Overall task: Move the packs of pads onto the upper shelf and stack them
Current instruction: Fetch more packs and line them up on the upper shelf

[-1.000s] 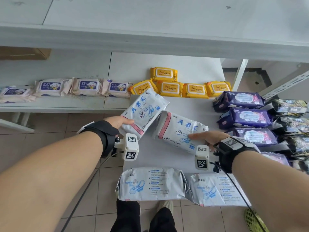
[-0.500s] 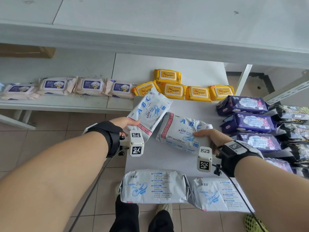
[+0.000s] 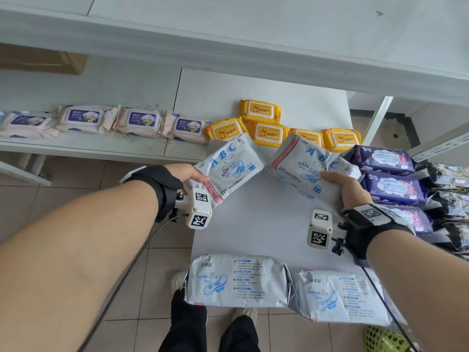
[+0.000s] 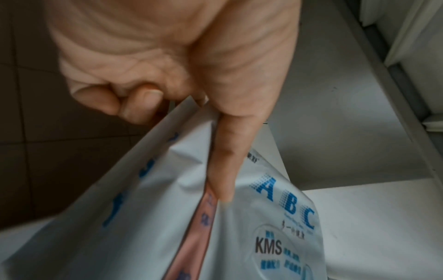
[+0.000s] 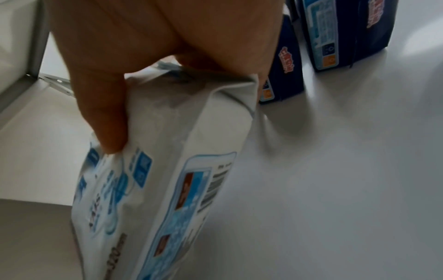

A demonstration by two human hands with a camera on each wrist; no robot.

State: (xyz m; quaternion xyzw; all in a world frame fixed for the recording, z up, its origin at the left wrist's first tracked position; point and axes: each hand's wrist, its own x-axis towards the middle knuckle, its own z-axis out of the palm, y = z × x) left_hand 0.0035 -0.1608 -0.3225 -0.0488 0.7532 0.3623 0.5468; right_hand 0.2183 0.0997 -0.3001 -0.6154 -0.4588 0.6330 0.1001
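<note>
My left hand (image 3: 189, 174) grips a white ABC pad pack (image 3: 228, 166) by its near end, thumb on top; the left wrist view shows the thumb (image 4: 230, 161) pressed along the pack (image 4: 263, 227) with fingers curled beneath. My right hand (image 3: 345, 186) grips a second white ABC pad pack (image 3: 302, 163), lifted off the white table (image 3: 258, 224); in the right wrist view the thumb (image 5: 105, 117) pinches the pack (image 5: 167, 151) from the side. Two more white pad packs (image 3: 236, 280) (image 3: 340, 295) lie at the table's near edge. The upper shelf (image 3: 253, 26) spans the top of the head view.
Yellow wipes packs (image 3: 271, 133) lie at the table's far end, and pink baby wipes packs (image 3: 137, 120) sit on the lower shelf to the left. Purple pad packs (image 3: 390, 184) and dark packs (image 3: 451, 199) line the right. A cardboard box (image 3: 43, 59) sits under the upper shelf.
Both ABC packs have risen off the table and moved away from me toward the shelf. The right hand went from resting on its pack to gripping and lifting it.
</note>
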